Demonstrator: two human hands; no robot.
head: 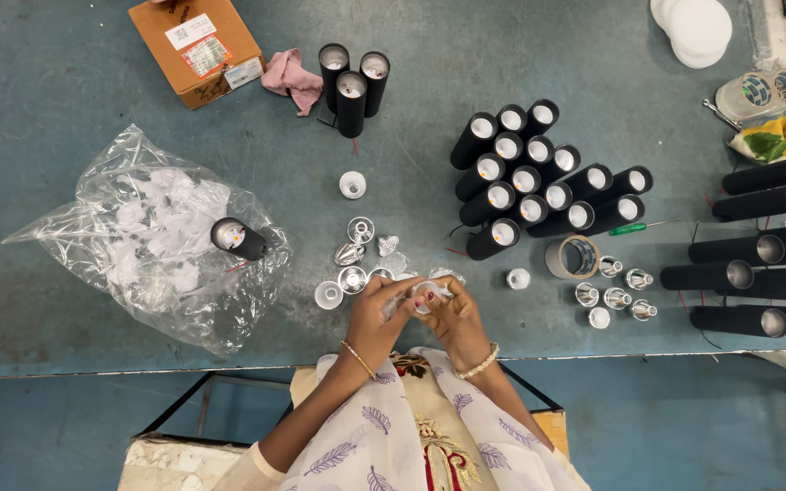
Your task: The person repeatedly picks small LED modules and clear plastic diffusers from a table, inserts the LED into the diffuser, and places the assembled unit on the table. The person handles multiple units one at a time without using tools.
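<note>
Just below the tape roll (572,257), the left hand (377,314) and right hand (452,314) both pinch a small clear cup (425,297), its open end facing up.

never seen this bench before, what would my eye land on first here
First the tight cluster of upright black cylinder lamp housings with white tops at the centre right of the blue-grey worktable. Next the big crumpled clear plastic bag of white parts at the left. Near the front edge, the left hand and right hand meet around a small white round piece.
</note>
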